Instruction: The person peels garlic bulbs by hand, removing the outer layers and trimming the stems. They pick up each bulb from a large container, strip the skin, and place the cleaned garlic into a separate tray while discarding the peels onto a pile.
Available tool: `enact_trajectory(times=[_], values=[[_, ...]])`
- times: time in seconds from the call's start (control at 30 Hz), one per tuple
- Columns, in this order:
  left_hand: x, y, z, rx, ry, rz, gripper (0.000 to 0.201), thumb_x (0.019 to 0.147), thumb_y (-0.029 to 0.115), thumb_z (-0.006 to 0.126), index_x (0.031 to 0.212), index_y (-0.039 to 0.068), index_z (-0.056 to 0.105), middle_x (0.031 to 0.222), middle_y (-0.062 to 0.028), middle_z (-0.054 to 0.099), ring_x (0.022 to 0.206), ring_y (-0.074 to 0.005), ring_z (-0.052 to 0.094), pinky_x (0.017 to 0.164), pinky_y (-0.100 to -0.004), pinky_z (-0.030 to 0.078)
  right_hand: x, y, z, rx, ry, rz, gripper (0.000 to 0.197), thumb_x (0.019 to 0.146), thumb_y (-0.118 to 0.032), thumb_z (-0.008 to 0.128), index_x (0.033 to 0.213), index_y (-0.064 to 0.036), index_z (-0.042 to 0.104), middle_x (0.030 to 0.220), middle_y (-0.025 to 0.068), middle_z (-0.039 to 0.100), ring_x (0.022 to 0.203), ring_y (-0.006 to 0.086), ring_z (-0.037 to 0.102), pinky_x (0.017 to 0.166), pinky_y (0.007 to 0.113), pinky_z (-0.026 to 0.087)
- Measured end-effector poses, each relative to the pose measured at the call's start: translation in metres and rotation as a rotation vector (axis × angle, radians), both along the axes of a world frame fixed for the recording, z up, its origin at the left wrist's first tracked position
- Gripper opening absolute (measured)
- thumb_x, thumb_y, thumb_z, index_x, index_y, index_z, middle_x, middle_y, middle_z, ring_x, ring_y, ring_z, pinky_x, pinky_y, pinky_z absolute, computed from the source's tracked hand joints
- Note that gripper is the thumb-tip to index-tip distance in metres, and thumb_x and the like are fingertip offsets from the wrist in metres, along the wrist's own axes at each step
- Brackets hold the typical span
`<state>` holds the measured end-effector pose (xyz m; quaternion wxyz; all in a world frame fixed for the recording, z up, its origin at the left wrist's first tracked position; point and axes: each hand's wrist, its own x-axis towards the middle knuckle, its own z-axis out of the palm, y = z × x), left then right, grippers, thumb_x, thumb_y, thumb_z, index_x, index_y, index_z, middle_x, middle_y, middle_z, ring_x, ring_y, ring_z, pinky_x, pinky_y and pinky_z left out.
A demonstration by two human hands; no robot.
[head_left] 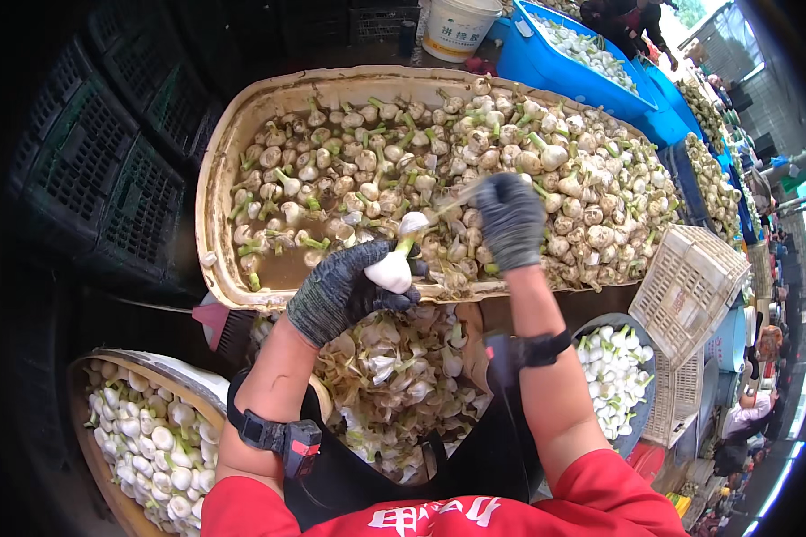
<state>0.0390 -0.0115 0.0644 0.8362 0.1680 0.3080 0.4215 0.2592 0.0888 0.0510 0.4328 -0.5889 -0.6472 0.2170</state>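
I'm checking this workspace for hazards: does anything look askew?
The upper plastic crate, near the right end of the tub, sits askew over the lower crate, rather than squarely stacked; fisheye bending may exaggerate its tilt.

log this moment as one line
left hand: holds white garlic | right hand: gloved, over tub | tub: bulbs, murky water | peels: piled loose
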Motion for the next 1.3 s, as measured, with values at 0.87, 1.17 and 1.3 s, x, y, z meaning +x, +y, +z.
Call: enact_trajectory(times=[0.87,1.17,1.3], values=[[0.002,0.003,-0.035,0.111,0.656,0.305,0.054,0.088,0.059,0.037,0.087,0.006,0.051,0.059,-0.0129,0.057,0.037,-0.0214,0.051,0.032,-0.0266,0.036,-0.047,-0.067,0.023,-0.331,0.188,0.453,0.024,0.075,-0.018,0.073,0.092,-0.0029,0.066,0.08,0.0074,0.067,0.072,0.0154,0.063,0.068,0.028,0.05],[0.006,0.005,-0.001,0.016,0.232,0.11,0.056,0.089,0.06,0.035,0.085,0.009,0.057,0.065,-0.0063,0.059,0.051,-0.016,0.058,0.041,-0.0241,0.043,-0.048,-0.065,0.023,-0.601,0.729,0.547,0.012,0.082,-0.009,0.064,0.089,0.0008,0.063,0.075,0.0055,0.064,0.067,0.0089,0.06,0.06,0.022,0.049],[0.008,0.003,-0.004,0.489,0.818,0.21,0.027,0.081,0.021,0.068,0.097,0.003,0.056,0.09,-0.0051,0.059,0.081,-0.0095,0.057,0.067,-0.0229,0.049,-0.055,-0.065,0.02,-0.668,0.919,0.335,0.011,0.084,-0.01,0.062,0.085,0.001,0.063,0.072,0.002,0.062,0.063,0.0083,0.056,0.058,0.022,0.046]])
